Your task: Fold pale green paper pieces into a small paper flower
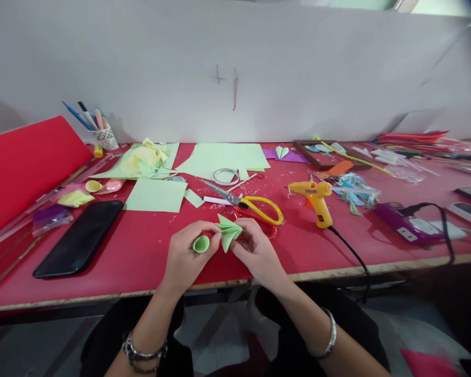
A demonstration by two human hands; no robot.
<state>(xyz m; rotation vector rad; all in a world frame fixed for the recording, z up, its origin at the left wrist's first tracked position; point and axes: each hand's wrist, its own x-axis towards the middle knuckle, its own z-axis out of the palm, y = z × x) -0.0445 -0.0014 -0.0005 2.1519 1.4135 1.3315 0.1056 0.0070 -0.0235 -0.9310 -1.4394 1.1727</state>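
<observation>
1. Two bare hands meet over the red table, near its front edge, both in pinching grips.
2. Left hand: holding a rolled green paper tube, open end toward camera; fingertips also at the folded green paper.
3. Right hand: thumb and fingers closed on that folded piece's right side. Piece sits between both hands.
4. Scissors just beyond, blades apart. Glue gun off to the right.

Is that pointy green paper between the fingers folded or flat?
Folded: the green paper shows creases and pointed layers fanning out between the left hand and the right hand.
</observation>
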